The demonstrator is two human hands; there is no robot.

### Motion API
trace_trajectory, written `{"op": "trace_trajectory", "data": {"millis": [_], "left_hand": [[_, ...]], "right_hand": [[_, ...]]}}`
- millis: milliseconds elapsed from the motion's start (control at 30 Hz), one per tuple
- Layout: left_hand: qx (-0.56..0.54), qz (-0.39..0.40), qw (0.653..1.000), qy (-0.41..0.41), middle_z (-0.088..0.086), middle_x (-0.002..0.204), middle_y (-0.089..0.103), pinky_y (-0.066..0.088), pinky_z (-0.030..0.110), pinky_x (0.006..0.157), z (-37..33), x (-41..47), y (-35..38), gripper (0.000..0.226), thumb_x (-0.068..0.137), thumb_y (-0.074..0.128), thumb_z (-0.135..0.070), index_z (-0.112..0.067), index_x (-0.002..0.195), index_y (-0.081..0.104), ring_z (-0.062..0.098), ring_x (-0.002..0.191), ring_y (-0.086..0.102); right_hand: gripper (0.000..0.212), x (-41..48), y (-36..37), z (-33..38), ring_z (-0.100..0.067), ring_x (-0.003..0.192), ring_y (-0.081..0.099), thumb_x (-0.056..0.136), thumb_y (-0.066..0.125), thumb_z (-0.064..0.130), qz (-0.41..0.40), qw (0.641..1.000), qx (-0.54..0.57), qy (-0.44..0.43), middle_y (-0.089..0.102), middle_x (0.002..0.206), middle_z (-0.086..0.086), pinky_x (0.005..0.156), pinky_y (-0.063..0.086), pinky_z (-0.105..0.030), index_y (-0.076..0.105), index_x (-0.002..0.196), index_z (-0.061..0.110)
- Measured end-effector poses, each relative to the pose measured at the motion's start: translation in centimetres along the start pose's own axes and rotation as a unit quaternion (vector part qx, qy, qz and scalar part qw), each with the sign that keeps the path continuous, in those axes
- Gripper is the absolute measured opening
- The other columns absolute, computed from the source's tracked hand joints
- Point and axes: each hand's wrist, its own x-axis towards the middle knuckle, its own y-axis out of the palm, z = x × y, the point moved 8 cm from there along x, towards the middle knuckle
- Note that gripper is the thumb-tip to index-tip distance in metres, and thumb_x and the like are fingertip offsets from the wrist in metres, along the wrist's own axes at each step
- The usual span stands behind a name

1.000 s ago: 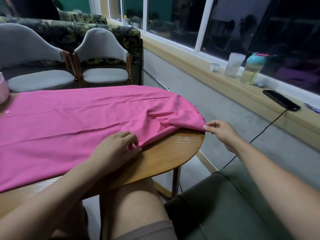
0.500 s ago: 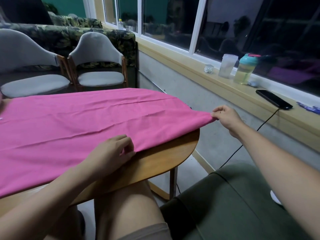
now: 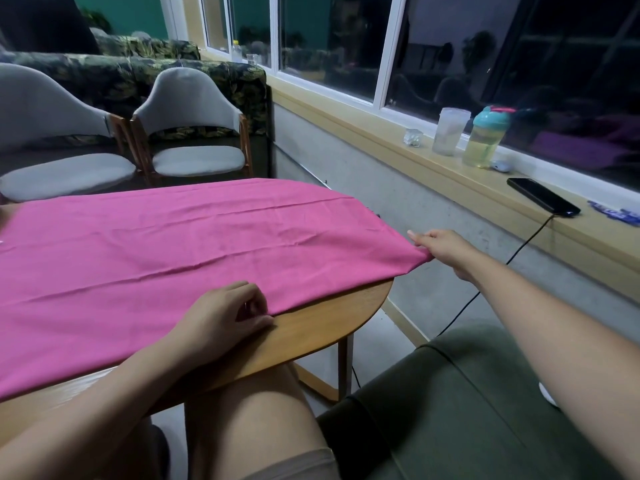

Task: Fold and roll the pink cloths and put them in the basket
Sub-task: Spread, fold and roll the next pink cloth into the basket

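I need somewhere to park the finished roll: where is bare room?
Bare wood on the oval wooden table runs between the hem of the pink cloth and the near rim, right of the left hand. The wooden windowsill is bare left of the small glass object; the clear plastic cup, teal-lidded bottle and black phone crowd the rest.

Pink cloth (image 3: 180, 251) spread flat over wooden table (image 3: 311, 327), few small wrinkles, near edge straight, right corner pulled out past table end, off table.
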Motion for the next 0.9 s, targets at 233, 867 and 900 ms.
{"op": "trace_trajectory", "data": {"millis": [233,867,900], "left_hand": [[0.058,0.036,0.998,0.008,-0.019,0.088,0.059,0.047,0.028,0.070,-0.3,0.8,0.4,0.017,0.095,0.070,-0.047,-0.036,0.091,0.059,0.000,0.078,0.055],[-0.155,0.036,0.985,-0.064,-0.004,0.080,0.072,0.054,0.040,0.069,-0.4,-1.3,-0.9,0.007,0.093,0.079,-0.031,-0.027,0.095,0.074,0.016,0.072,0.066],[-0.156,0.035,0.985,-0.064,-0.004,0.080,0.072,0.054,0.040,0.070,-0.3,-1.4,-0.9,0.006,0.094,0.079,-0.030,-0.027,0.095,0.074,0.016,0.072,0.067]], "right_hand": [[0.016,1.0,1.1,0.9,-0.018,0.087,0.059,0.096,0.077,0.020,0.003,1.000,-0.017,0.009,0.068,0.088,-0.005,0.085,0.045,-0.031,0.069,0.087,0.009],[0.033,2.9,2.8,-0.8,-0.021,0.081,0.050,0.090,0.079,0.042,-0.036,0.998,-0.012,0.046,0.056,0.081,-0.002,0.078,0.035,-0.032,0.061,0.079,0.018],[0.030,3.0,2.9,-0.7,-0.021,0.086,0.052,0.093,0.077,0.041,-0.028,0.998,0.013,0.058,0.060,0.086,-0.002,0.083,0.036,-0.031,0.067,0.087,0.014]]}}
